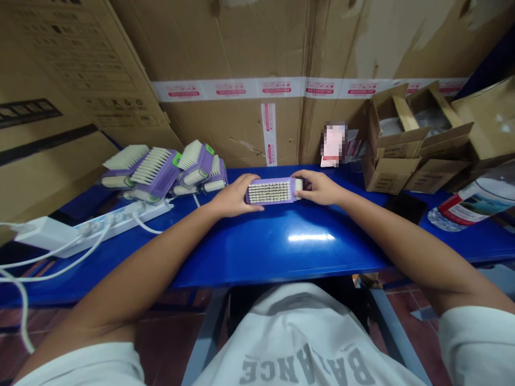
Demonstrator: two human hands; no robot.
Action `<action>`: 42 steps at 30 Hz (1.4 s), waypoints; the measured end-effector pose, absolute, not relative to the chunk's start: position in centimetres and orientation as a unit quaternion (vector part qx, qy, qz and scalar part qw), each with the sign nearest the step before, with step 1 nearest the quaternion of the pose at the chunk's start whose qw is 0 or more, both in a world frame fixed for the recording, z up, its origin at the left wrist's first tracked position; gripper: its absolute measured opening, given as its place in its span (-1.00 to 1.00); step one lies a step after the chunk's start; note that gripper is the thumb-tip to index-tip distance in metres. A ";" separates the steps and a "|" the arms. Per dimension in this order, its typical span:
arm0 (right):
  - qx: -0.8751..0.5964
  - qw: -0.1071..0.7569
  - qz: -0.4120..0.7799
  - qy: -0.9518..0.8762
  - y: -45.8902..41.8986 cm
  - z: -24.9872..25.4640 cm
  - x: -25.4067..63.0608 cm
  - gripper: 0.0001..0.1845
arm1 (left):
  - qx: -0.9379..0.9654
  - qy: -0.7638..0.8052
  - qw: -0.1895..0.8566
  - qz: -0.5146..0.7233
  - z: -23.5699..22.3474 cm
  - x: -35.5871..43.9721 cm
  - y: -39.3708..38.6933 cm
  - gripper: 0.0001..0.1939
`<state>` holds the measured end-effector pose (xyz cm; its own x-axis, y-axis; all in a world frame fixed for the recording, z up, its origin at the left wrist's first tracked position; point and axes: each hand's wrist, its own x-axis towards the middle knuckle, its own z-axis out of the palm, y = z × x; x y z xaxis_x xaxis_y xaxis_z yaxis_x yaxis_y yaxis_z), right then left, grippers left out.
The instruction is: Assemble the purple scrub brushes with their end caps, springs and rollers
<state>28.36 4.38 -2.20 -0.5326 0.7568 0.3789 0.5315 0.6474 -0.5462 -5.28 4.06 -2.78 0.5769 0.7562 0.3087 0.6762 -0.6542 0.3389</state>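
A purple brush (270,191) with rows of white bristles lies bristle-side up on the glossy blue table (281,246), far from me. My left hand (233,198) curls round its left end. At the right end my right hand (319,187) pinches the white tip of the brush. A pile of several similar purple-and-white brushes (161,169) lies to the left of my hands.
A white power strip (116,220) with white cables runs along the left of the table. Open small cardboard boxes (406,145) stand at the back right, with a plastic bottle (475,201) lying beyond them. Large taped cardboard boxes (257,69) form the back wall.
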 end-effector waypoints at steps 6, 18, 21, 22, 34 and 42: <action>-0.381 0.319 0.204 -0.843 4.2 -1.9 28.3 -0.48 | 0.898 0.381 0.101 0.196 -2.3 -5.7 4.0 0.08; -0.372 0.349 0.223 -0.831 4.2 -2.0 28.2 -0.48 | 0.919 0.317 0.116 0.206 -2.6 -6.2 4.6 0.06; -0.366 0.352 0.245 -0.826 4.1 -1.9 28.1 -0.47 | 0.917 0.325 0.116 0.201 -2.7 -6.3 4.6 0.05; -0.364 0.352 0.250 -0.826 4.1 -1.9 28.0 -0.47 | 0.916 0.329 0.116 0.197 -2.7 -6.3 4.6 0.05; -0.346 0.339 0.345 -0.804 4.8 -2.2 28.9 -0.46 | 0.916 0.311 0.101 0.231 -2.7 -6.1 4.8 -0.08; -0.333 0.307 0.367 -0.812 4.4 -2.2 28.5 -0.39 | 0.909 0.337 0.116 0.217 -2.7 -6.3 4.7 -0.05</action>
<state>28.54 4.39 -2.18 -0.5893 0.7669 0.2540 0.3166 0.5085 -0.8007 -6.33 4.71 -2.70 0.6784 0.6635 0.3154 0.5633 -0.7454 0.3565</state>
